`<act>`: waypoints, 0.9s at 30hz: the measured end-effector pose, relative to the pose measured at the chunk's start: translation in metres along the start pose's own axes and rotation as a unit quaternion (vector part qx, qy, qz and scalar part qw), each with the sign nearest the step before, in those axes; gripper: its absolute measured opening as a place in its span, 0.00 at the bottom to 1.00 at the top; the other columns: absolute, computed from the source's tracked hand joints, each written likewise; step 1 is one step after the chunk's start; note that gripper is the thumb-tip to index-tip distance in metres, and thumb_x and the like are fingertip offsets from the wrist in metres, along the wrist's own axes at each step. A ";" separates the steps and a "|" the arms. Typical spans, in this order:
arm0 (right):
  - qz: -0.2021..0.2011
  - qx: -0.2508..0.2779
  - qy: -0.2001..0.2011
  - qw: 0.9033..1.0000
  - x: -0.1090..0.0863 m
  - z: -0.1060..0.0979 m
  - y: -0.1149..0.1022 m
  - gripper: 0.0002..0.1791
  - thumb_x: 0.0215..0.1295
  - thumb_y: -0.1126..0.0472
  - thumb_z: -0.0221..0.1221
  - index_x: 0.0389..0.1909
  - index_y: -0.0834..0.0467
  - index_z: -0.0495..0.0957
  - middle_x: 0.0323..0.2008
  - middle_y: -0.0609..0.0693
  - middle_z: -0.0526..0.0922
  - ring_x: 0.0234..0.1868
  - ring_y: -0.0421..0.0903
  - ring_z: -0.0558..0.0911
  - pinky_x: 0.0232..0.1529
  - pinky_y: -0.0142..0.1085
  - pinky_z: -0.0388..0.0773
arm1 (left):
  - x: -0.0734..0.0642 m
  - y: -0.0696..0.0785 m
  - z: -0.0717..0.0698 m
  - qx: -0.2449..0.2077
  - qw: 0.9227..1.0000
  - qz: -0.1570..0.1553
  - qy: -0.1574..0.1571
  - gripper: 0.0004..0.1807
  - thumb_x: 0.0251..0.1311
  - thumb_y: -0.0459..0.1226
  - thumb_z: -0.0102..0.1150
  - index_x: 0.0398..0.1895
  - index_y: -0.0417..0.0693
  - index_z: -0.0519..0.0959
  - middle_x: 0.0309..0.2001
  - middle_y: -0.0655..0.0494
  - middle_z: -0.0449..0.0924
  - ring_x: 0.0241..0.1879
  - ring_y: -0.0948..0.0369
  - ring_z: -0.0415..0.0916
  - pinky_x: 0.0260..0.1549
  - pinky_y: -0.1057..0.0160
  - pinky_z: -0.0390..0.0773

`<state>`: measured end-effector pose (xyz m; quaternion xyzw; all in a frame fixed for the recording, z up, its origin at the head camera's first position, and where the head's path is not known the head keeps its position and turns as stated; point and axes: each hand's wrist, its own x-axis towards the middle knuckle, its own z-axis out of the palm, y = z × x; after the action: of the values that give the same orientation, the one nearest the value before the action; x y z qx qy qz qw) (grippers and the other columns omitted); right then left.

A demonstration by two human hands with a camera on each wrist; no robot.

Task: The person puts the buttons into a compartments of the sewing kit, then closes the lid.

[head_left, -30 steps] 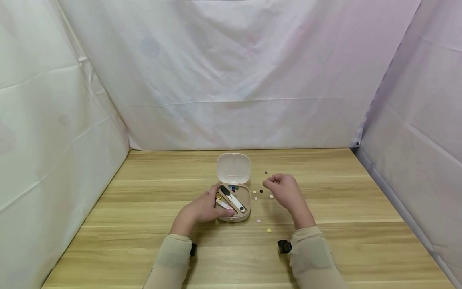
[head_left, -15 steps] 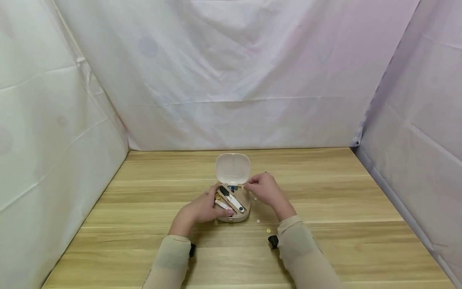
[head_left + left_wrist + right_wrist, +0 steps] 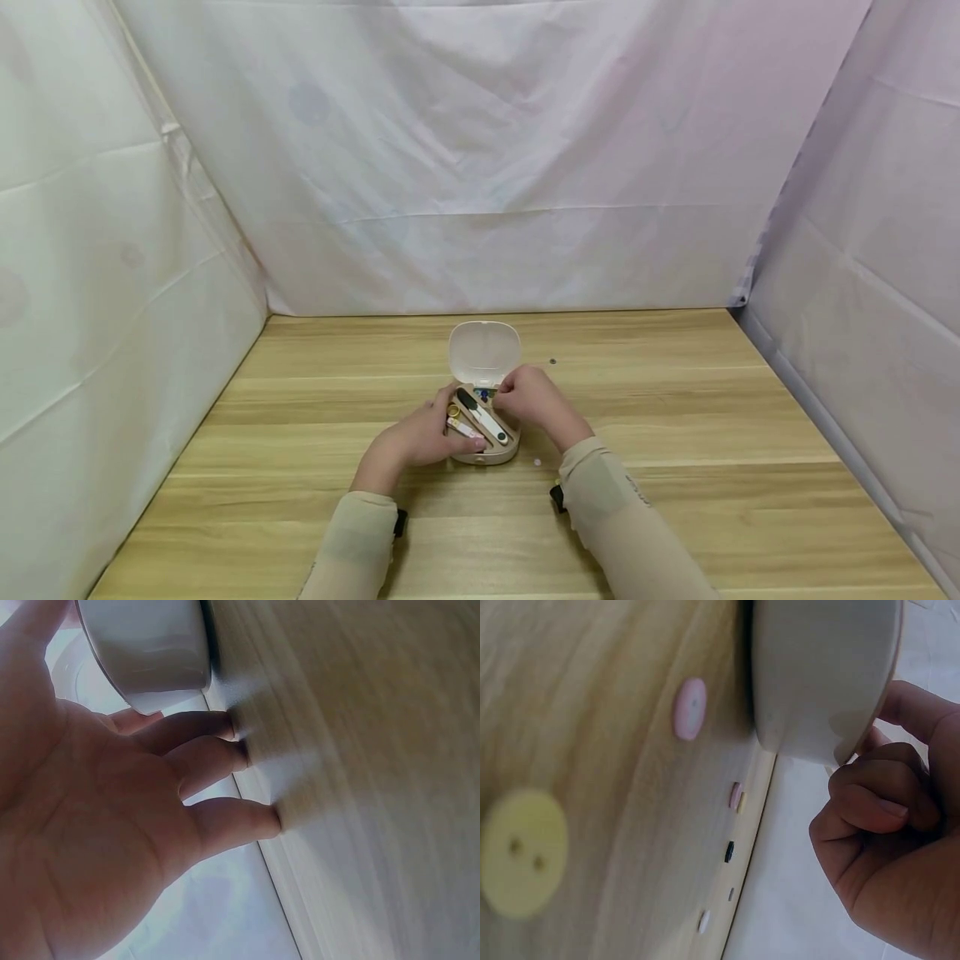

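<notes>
A small beige sewing box (image 3: 501, 457) stands on the table with its lid (image 3: 484, 350) raised. My left hand (image 3: 422, 431) holds it from the left, thumb over the front rim; in the left wrist view the other fingers reach down to the tabletop. White thread snips (image 3: 491, 423) with a black end lie diagonally inside, beside a gold ring (image 3: 453, 410) and a pink-and-white strip (image 3: 465, 427). Blue and green buttons (image 3: 483, 393) sit at the back. My right hand (image 3: 534, 402) dips thumb and forefinger over the right rim; I cannot tell whether they pinch a button.
Loose buttons lie right of the box: a yellow button (image 3: 525, 853), a pink button (image 3: 691, 709), a black button (image 3: 729, 851), a white button (image 3: 704, 922) and others. A grey button (image 3: 552, 361) lies farther back. White cloth (image 3: 480, 167) hangs behind the wooden table (image 3: 262, 433).
My right hand has moved left from among the loose buttons, with a yellow button at its fingertips, and down into the box's right compartment. The left hand stays on the box.
</notes>
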<state>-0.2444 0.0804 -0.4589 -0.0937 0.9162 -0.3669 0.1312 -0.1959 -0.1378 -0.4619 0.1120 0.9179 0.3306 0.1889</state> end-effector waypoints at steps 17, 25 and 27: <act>0.016 -0.007 -0.007 1.000 -0.001 0.001 -0.005 0.14 0.68 0.61 0.66 0.21 0.55 0.85 0.19 0.45 0.79 0.23 0.40 0.75 0.24 0.31 0.71 | -0.002 0.002 -0.001 0.002 1.000 0.006 0.001 0.62 0.61 0.60 0.74 0.87 0.47 0.48 0.74 0.34 0.70 0.73 0.44 0.72 0.72 0.40 0.73; 0.007 0.001 0.015 1.000 -0.007 -0.009 -0.005 0.09 0.69 0.60 0.66 0.28 0.56 0.90 0.30 0.48 0.88 0.31 0.43 0.81 0.32 0.32 0.77 | -0.002 0.003 -0.001 0.000 1.000 -0.010 -0.002 0.63 0.60 0.61 0.73 0.88 0.50 0.46 0.77 0.33 0.67 0.75 0.42 0.69 0.73 0.39 0.71; 0.008 0.005 0.022 1.000 -0.009 -0.013 -0.005 0.09 0.70 0.60 0.65 0.31 0.56 0.90 0.33 0.49 0.89 0.31 0.43 0.81 0.32 0.33 0.78 | -0.002 0.003 -0.001 0.003 1.000 -0.013 -0.002 0.63 0.60 0.62 0.73 0.88 0.50 0.46 0.77 0.33 0.66 0.75 0.41 0.69 0.73 0.39 0.71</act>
<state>-0.2398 0.0879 -0.4445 -0.0780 0.9176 -0.3727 0.1143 -0.1940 -0.1365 -0.4585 0.1008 0.9200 0.3249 0.1948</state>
